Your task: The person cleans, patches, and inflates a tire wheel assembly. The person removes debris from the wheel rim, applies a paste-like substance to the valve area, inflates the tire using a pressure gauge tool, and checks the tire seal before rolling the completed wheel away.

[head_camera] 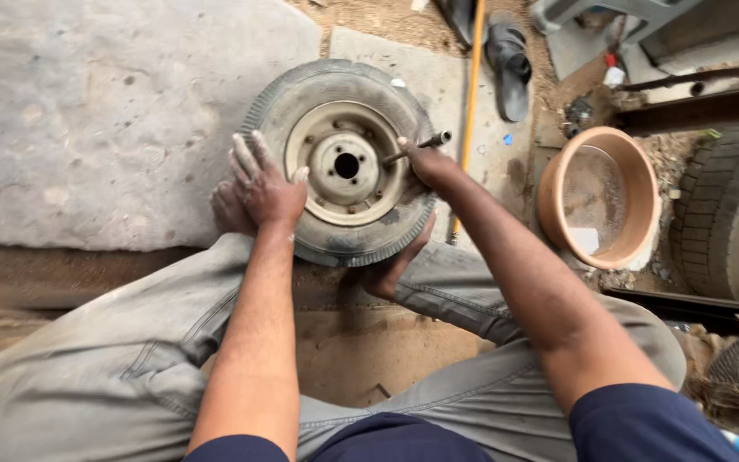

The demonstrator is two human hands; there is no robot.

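A small worn tyre (387,103) on a pale steel rim (311,141) lies flat on the ground between my feet. My left hand (265,184) rests palm down on the tyre's left side, fingers spread. My right hand (428,162) grips a thin metal rod tool (416,147) whose tip is set against the rim's right edge, where rim meets tyre. The rim's hub has a dark centre hole (346,165) and several bolt holes around it.
A terracotta-coloured basin (635,184) with water stands to the right. A large tyre (720,214) is at the far right. A long orange handle (473,94) and a sandal (509,68) lie behind. Concrete slab (87,120) at left.
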